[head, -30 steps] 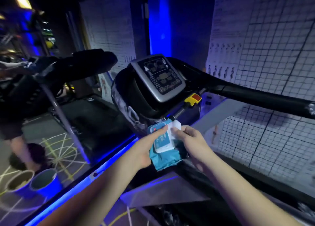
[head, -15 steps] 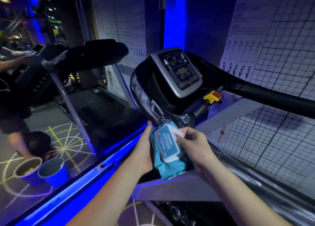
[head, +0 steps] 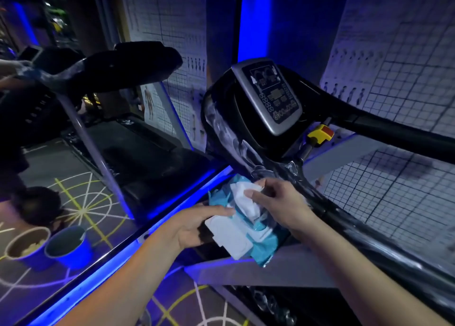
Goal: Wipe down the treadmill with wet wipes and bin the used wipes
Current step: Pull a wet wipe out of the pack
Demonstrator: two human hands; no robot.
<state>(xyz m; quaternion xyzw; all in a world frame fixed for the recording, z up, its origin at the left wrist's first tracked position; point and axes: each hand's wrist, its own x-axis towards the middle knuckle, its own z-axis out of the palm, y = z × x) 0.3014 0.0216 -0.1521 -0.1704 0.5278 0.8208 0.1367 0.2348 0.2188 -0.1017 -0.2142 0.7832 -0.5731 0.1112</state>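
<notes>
A teal pack of wet wipes (head: 261,248) lies below the treadmill's console (head: 269,96), with its white lid (head: 227,234) flipped open toward me. My left hand (head: 197,223) holds the pack at the lid, fingers stretched along its top edge. My right hand (head: 278,202) pinches a white wipe (head: 242,200) that sticks up out of the opening. The treadmill's black handrail (head: 394,128) runs off to the right, and a yellow safety key (head: 320,133) sits under the console.
Two blue bins (head: 70,248) stand on the floor at lower left, seen in a mirror edged by a blue light strip (head: 172,212). A grid-printed wall (head: 398,84) lies close on the right. A dark figure (head: 22,119) appears at far left.
The pack's lid was shut before and now lies open. My right hand has drawn a white wipe partly out. My view has moved closer and lower.
</notes>
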